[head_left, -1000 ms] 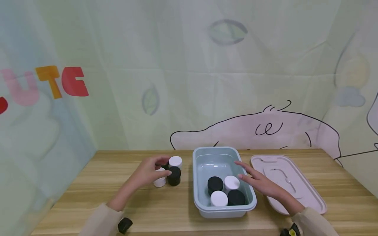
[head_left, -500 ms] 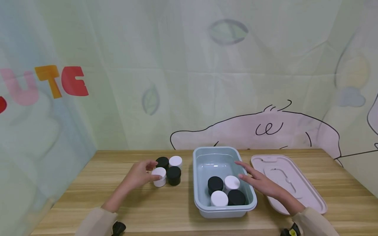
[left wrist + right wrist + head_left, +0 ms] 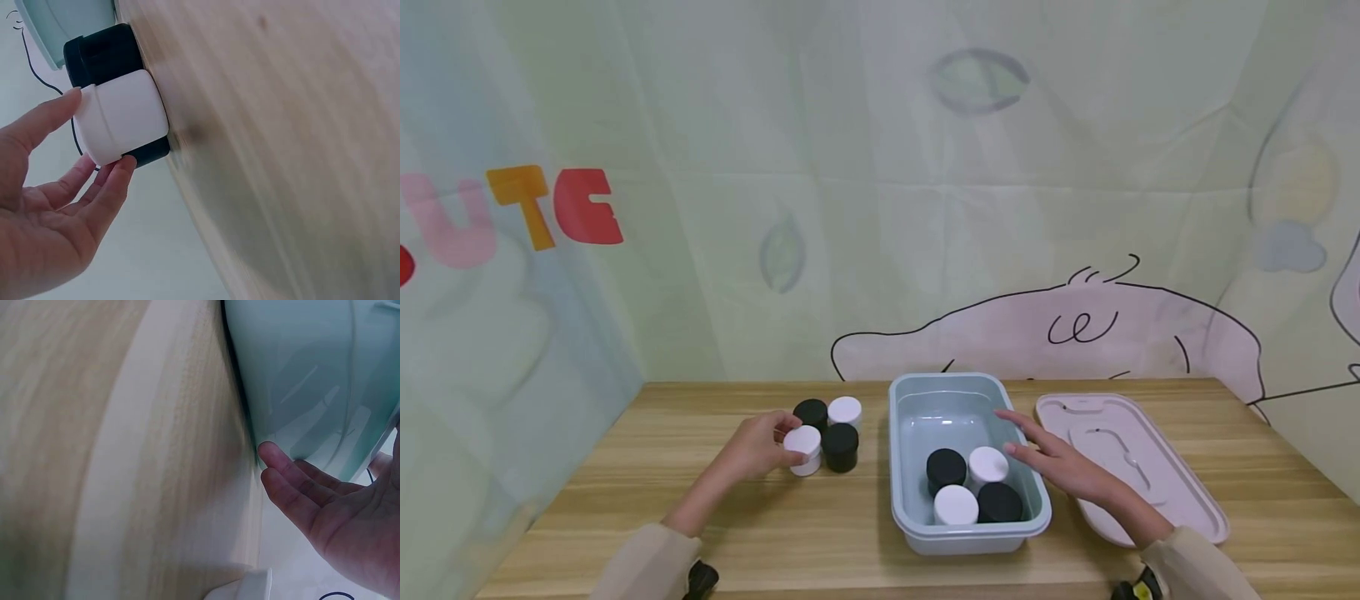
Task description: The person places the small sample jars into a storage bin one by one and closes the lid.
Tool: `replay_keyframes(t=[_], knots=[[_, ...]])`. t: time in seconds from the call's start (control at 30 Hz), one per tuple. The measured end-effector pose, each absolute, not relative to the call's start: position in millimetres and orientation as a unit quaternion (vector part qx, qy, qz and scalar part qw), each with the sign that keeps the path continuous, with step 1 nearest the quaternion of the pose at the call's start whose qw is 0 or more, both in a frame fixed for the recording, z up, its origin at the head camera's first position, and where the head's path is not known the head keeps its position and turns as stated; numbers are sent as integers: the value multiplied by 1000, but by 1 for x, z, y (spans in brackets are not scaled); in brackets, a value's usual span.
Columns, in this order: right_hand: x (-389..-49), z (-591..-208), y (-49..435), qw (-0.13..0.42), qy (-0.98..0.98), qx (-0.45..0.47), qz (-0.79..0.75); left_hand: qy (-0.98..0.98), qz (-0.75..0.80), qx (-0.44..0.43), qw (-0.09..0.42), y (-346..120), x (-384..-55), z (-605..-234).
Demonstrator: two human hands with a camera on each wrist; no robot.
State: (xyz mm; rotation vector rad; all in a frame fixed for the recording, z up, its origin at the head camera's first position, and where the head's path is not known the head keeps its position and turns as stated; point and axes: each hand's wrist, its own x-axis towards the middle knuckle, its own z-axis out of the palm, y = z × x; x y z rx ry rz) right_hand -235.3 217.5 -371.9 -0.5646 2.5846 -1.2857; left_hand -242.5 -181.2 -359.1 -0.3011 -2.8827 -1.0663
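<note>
On the left of the table, two white and two black screw-lid jars stand close together. My left hand (image 3: 752, 448) grips the front white jar (image 3: 803, 450) at its lid; in the left wrist view the thumb and fingertips meet opposite sides of that white jar (image 3: 125, 115). A black jar (image 3: 841, 448) stands right beside it, another black jar (image 3: 811, 412) and a white jar (image 3: 846, 410) behind. My right hand (image 3: 1060, 465) rests at the right side of a light blue plastic bin (image 3: 897, 475), fingers extended along its wall (image 3: 312, 375).
Inside the bin's near half sit two black jars (image 3: 946, 468) and two white jars (image 3: 957, 505) in a checker pattern. A pale pink bin lid (image 3: 1180, 492) lies on the wooden table (image 3: 820, 542) to the right. A printed curtain (image 3: 880, 208) hangs behind.
My left hand has drawn back from over the jar group, uncovering the rear black jar, and has then come onto the front white jar. The right hand and bin have stayed put.
</note>
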Motion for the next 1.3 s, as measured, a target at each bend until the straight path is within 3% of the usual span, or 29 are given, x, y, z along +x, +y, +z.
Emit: replay_keyframes(t=[0.33,0.67,1.3], knots=[[-236,-373,218,99,873,-195,-436,-944,-315,-81,49,-184,-240,-353],[-236,-373,218,98,874,-190,-436,-933,-337,-89,92,-180,-239,-324],[-237,-375,217,92,876,-190,-434,-883,-426,-167,103,-102,-246,-292]])
